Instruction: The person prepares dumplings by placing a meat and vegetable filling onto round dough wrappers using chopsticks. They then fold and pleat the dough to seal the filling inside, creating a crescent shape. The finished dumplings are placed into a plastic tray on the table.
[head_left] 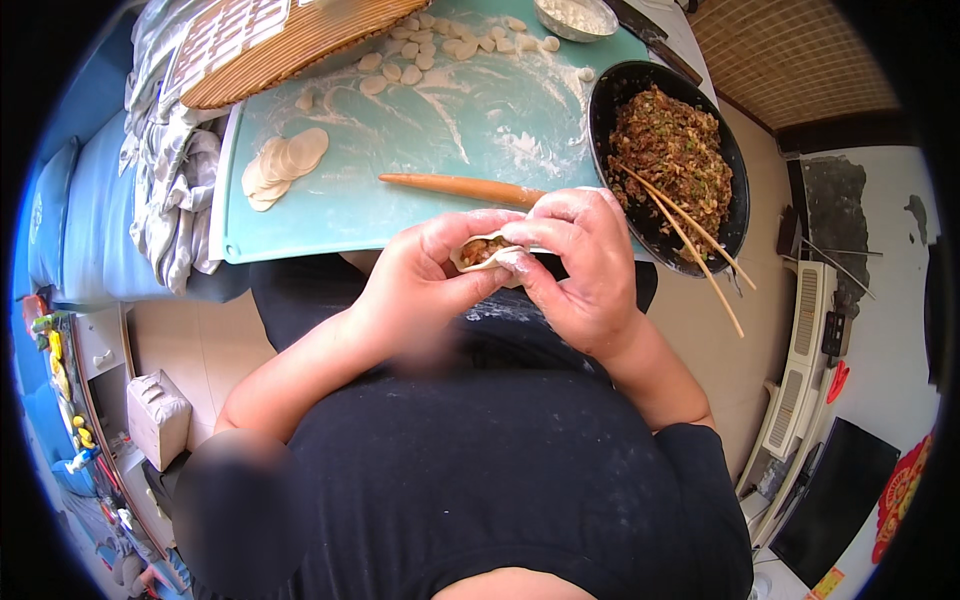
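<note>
Between my two hands is a dumpling (pixel 480 252), its pale wrapper folded up around brown filling that still shows at the top. My left hand (pixel 425 265) cups it from the left, thumb and fingers closed on the dough. On the other side my right hand (pixel 583 262), dusted with flour, pinches the wrapper's edge. Just beyond my hands lies a wooden rolling pin (pixel 460 188), partly hidden by my right hand. A stack of round wrappers (pixel 284 168) rests on the green mat (pixel 350 215) to the left.
At the right stands a black bowl (pixel 740 190) of minced filling (pixel 668 145), with chopsticks (pixel 690 225) sticking out over its near rim. Farther back are small dough pieces (pixel 425 48), a flour bowl (pixel 577 20), a knife (pixel 675 60) and a woven tray (pixel 300 52).
</note>
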